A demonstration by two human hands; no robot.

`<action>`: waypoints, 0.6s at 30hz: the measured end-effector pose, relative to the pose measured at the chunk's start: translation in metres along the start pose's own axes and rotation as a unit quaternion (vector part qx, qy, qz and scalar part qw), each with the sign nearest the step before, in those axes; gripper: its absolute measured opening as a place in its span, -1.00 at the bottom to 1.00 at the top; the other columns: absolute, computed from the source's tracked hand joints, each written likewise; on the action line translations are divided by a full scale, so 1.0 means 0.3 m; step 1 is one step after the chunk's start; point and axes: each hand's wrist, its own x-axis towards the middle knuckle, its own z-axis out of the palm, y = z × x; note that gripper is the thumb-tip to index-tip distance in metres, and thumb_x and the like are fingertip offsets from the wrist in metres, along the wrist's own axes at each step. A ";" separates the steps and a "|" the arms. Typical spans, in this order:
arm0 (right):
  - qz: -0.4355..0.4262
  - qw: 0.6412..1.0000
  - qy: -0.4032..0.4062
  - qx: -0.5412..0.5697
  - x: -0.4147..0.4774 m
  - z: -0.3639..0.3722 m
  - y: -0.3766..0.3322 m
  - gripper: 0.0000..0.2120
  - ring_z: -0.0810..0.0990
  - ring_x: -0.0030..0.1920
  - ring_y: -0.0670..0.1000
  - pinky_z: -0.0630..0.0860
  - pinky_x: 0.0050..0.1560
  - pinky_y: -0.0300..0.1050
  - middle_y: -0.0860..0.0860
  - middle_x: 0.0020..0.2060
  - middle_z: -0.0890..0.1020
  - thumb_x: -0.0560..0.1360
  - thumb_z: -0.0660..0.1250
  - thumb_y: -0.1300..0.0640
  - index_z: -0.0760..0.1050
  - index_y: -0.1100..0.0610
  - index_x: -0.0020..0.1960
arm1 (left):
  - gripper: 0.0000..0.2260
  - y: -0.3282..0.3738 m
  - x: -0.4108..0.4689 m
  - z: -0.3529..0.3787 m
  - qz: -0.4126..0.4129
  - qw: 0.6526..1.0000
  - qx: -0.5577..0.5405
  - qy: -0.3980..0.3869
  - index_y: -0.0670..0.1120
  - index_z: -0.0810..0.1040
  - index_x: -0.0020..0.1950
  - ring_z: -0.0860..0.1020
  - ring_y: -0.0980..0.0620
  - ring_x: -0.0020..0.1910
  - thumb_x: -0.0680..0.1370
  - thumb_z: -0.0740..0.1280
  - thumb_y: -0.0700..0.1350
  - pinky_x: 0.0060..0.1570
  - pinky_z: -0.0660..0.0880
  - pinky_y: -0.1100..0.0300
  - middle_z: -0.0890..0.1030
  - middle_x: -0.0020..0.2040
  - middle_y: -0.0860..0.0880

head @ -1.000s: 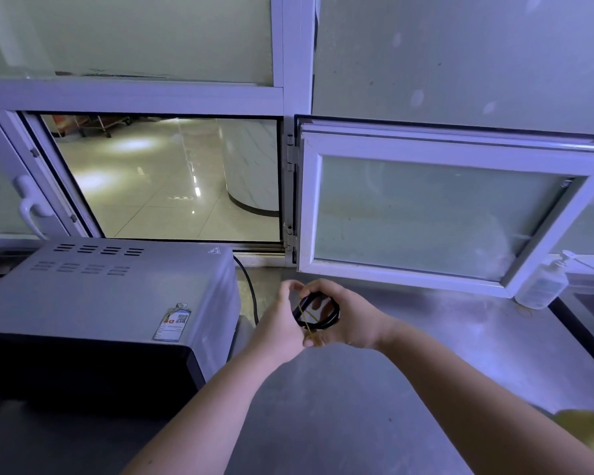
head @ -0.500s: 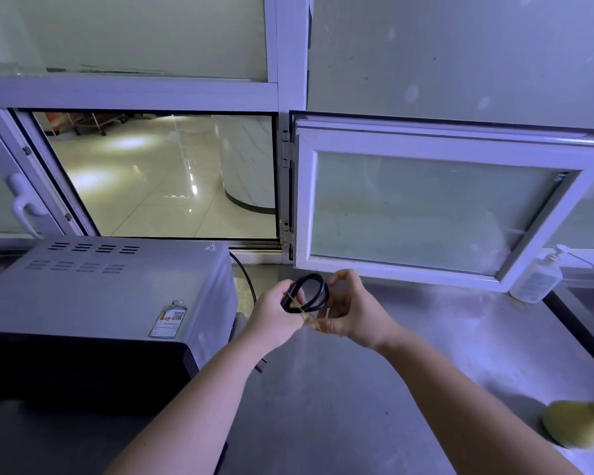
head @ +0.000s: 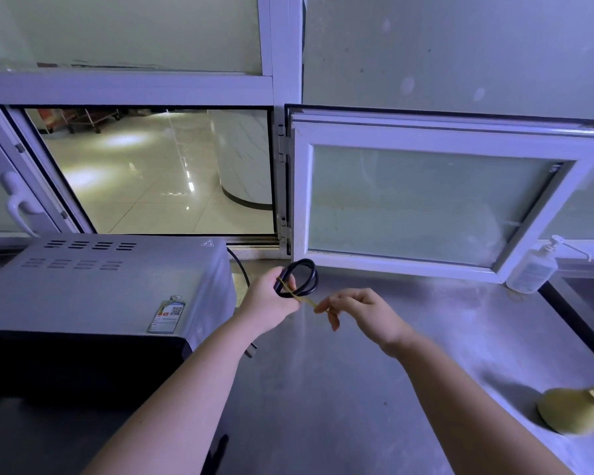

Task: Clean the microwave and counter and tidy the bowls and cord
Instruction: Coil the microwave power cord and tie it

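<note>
Near the middle of the frame, just right of the microwave (head: 100, 289) and above the counter (head: 357, 389), the left hand (head: 271, 303) is curled round a small coil of black cord (head: 307, 274). The right hand (head: 360, 313) pinches the end of a yellow rubber band (head: 306, 299), which is stretched taut from the coil toward the lower right. If that pinch slips, the band would likely snap back onto the fingers. If the left grip eases, the stiff loops could spring apart, and pulling too hard might break the band. The coil stands roughly upright as a narrow oval, its long axis rising from the fist toward the upper right.
</note>
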 end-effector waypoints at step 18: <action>0.188 0.941 -0.150 -0.239 0.071 0.004 0.034 -0.77 0.49 -0.30 -0.10 0.35 -0.31 -0.21 -0.10 -0.34 0.69 0.39 0.49 -0.11 0.67 -0.02 -0.03 | -0.83 0.037 0.021 -0.037 0.013 0.995 0.090 -0.045 0.02 0.49 -0.21 0.40 0.05 -0.37 0.32 0.39 -0.22 -0.34 0.36 0.21 0.47 -0.35 0.05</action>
